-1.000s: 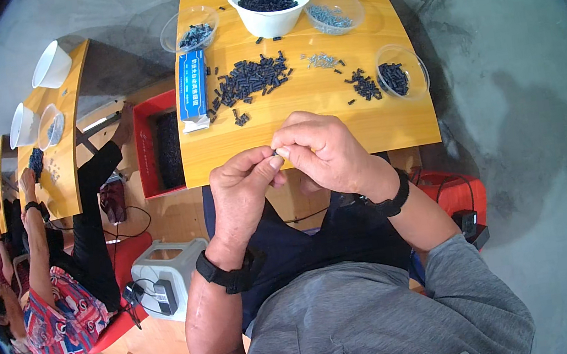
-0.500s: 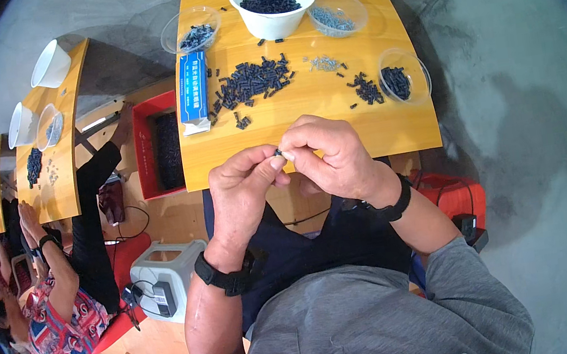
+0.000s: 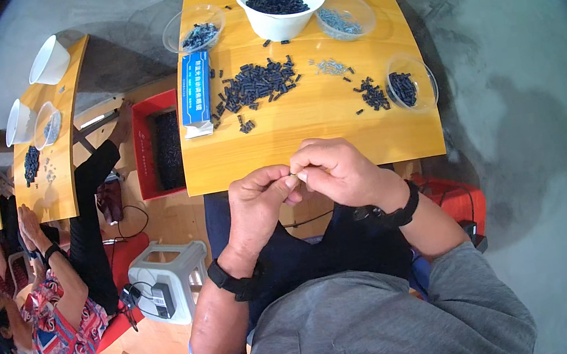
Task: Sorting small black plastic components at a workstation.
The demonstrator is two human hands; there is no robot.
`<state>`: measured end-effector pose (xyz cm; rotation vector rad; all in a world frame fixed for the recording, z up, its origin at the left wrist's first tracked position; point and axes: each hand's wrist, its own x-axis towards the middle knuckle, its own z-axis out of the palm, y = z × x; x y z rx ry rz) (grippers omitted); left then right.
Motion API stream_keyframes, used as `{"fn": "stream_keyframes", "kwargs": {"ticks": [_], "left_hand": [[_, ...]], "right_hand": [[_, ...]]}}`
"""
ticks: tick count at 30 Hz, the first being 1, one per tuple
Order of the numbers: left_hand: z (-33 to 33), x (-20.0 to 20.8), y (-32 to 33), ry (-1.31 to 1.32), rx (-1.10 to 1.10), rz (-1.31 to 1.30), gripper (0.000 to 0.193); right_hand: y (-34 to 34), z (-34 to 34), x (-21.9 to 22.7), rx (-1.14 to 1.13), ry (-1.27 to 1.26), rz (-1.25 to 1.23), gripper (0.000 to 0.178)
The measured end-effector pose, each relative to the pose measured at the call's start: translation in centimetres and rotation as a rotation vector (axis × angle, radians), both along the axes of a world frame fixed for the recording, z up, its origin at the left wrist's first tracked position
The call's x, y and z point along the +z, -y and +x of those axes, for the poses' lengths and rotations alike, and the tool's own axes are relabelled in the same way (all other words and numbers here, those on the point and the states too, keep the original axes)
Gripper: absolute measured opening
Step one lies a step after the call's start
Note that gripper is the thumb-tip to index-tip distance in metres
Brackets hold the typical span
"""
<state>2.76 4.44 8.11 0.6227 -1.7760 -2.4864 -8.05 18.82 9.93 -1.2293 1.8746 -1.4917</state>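
Just beyond the table's near edge, my left hand (image 3: 255,198) and my right hand (image 3: 341,171) meet, fingertips pinched together. A small dark piece showed in the left pinch a moment ago; now the fingers nearly hide it. What the right fingers grip is too small to make out. On the table (image 3: 336,141) in front lies a large heap of short black plastic pieces (image 3: 257,84). To its right are a scatter of small silvery parts (image 3: 331,67) and a smaller group of black pieces (image 3: 372,95).
A white tub (image 3: 285,28) of black pieces stands at the back, between clear bowls (image 3: 172,40) of small parts. Another clear bowl (image 3: 432,94) sits right, a blue-and-white box (image 3: 196,92) left. A red crate (image 3: 144,152) and grey stool (image 3: 159,265) are leftward, near a seated person (image 3: 64,306).
Both hands have shifted slightly right and nearer to me, still pinched together. The dark piece between the fingertips is less visible now.
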Motion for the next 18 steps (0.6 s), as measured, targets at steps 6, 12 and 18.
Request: {"fn": "stream_keyframes", "kwargs": {"ticks": [6, 12, 18], "left_hand": [[-0.9, -0.3, -0.4, 0.043, 0.005, 0.027, 0.008], [-0.2, -1.6, -0.5, 0.068, 0.016, 0.015, 0.008], [-0.2, -2.1, 0.0, 0.075, 0.036, 0.005, 0.009]], "right_hand": [[2.1, -4.3, -4.1, -0.195, 0.136, 0.205, 0.006], [6.4, -5.9, -8.3, -0.328, -0.26, 0.182, 0.007], [8.5, -5.9, -8.5, -0.347, -0.422, 0.312, 0.01]]}}
